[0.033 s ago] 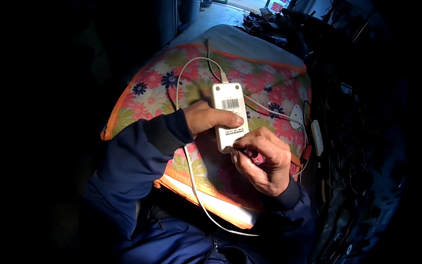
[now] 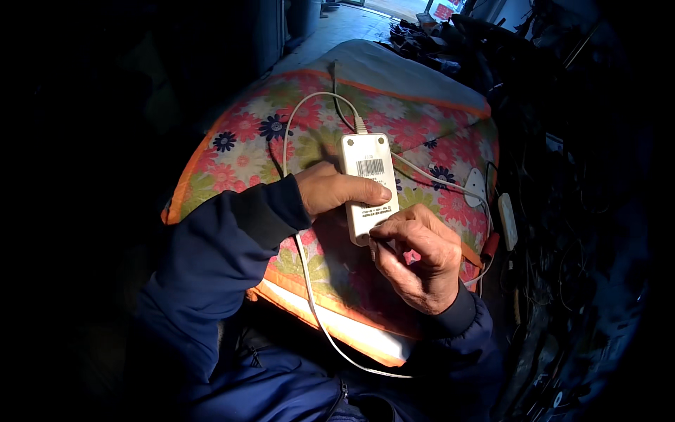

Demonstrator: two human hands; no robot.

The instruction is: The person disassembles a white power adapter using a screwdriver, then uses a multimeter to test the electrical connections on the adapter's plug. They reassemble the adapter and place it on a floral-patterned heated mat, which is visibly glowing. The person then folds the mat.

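My left hand (image 2: 344, 190) is closed round a white power adapter (image 2: 370, 165), its thumb lying across the printed label. The adapter's long face, with a barcode and a dark round recess in each far corner, is turned up. A white cord (image 2: 301, 105) leaves its far end through a ribbed sleeve and loops left. At the adapter's near end, my right hand (image 2: 425, 253) is closed in a pinch of thumb and forefinger, touching the near right corner. Whatever lies between those fingertips is hidden. Part of a ribbed cord sleeve shows just below them.
A flowered quilted cloth (image 2: 232, 165) with orange edging lies beneath my hands. White cord (image 2: 307, 281) also runs down across my lap. To the right are a white oval object (image 2: 475, 186), a white oblong piece (image 2: 507, 219) and a red piece (image 2: 490, 244). Dark clutter lies beyond.
The adapter has shifted very slightly to the right, and my right hand very slightly to the left. Both hands keep their hold.
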